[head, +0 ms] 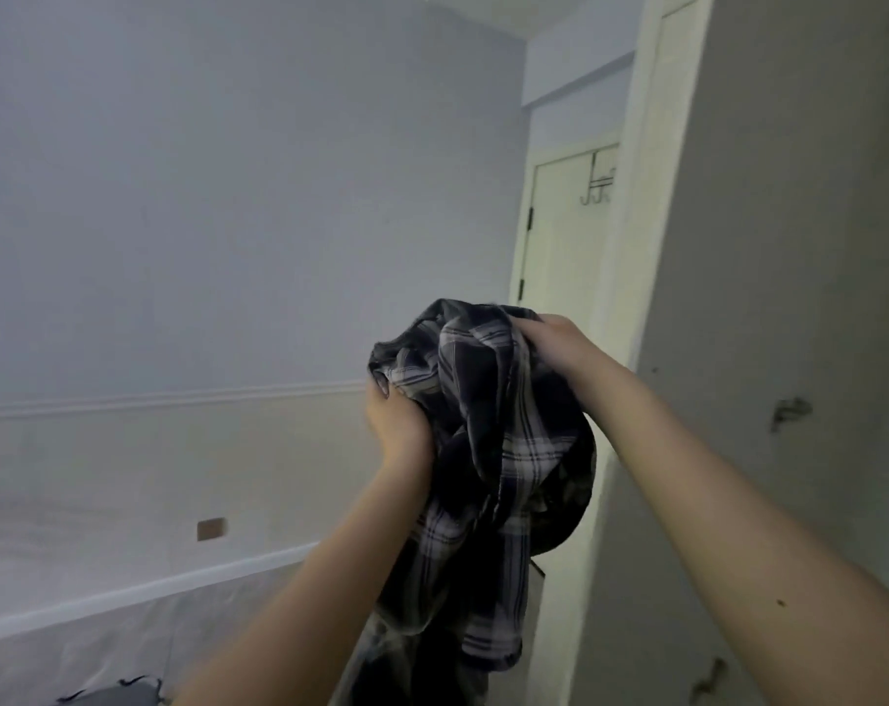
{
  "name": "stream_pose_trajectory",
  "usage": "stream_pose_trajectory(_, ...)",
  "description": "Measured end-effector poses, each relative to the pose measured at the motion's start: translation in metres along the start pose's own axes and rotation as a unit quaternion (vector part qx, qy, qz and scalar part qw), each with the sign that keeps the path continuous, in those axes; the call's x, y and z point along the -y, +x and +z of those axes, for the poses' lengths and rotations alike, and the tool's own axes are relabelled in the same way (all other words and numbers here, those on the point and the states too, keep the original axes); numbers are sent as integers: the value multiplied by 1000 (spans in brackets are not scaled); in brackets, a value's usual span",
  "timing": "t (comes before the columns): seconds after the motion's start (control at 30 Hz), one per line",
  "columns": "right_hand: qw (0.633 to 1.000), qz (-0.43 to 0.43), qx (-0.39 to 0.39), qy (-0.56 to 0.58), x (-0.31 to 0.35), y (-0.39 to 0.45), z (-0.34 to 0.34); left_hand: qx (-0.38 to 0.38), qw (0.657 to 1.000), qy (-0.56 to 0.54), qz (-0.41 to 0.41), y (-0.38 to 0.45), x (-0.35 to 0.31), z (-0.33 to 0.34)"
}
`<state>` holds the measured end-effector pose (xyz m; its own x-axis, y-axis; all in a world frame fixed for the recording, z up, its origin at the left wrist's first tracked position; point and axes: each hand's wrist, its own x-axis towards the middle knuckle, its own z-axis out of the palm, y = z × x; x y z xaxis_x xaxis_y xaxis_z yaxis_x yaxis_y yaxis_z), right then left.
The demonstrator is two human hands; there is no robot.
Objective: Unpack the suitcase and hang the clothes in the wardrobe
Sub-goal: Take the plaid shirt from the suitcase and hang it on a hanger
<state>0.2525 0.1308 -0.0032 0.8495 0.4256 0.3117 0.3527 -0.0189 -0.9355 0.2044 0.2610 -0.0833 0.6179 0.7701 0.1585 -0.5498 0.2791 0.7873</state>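
Both hands hold a plaid shirt (483,450) up in the air in front of the person. The left hand (396,425) grips a bunch of fabric at the shirt's left side, fingers curled over the cloth with the fingertips just showing at the top. The right hand (559,343) clutches the shirt's upper right part; its fingers are buried in the folds, so only the back of the hand and the thumb side can be seen. The picture is blurred, and the exact finger positions are hard to make out.

The shirt is dark with pale checks and hangs crumpled between the hands, its lower part trailing down past the left forearm and cut off at the bottom edge. Whether a collar or sleeve is in either grip cannot be told. A dark rounded shape behind the shirt's right side is unclear.

Behind the shirt stands a pale wall corner (626,277), and beyond it a door (564,236) with over-door hooks (598,188) at its top, partly hidden by the corner. To the left is a grey wall (228,196) with a rail, a small brown socket plate (211,528) and a skirting board. At the bottom left edge a dark object (116,695) is mostly out of frame and cannot be identified.
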Motion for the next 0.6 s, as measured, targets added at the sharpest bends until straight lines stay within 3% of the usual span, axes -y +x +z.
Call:
stream_pose_trajectory(0.13,1000,-2,-21,-21,15,-32,-66,82,995,-19,50,-43,1,41)
stream_pose_trajectory(0.23,993,23,-105,-40,13,-65,-134,130,987,28,92,-84,9,79)
stream_pose_trajectory(0.4,960,20,-263,-89,20,-113,-221,199,973,93,68,-145,29,136)
stream_pose_trajectory(0.6,917,23,-337,-215,29,-170,-302,239,956,157,62,-177,64,175)
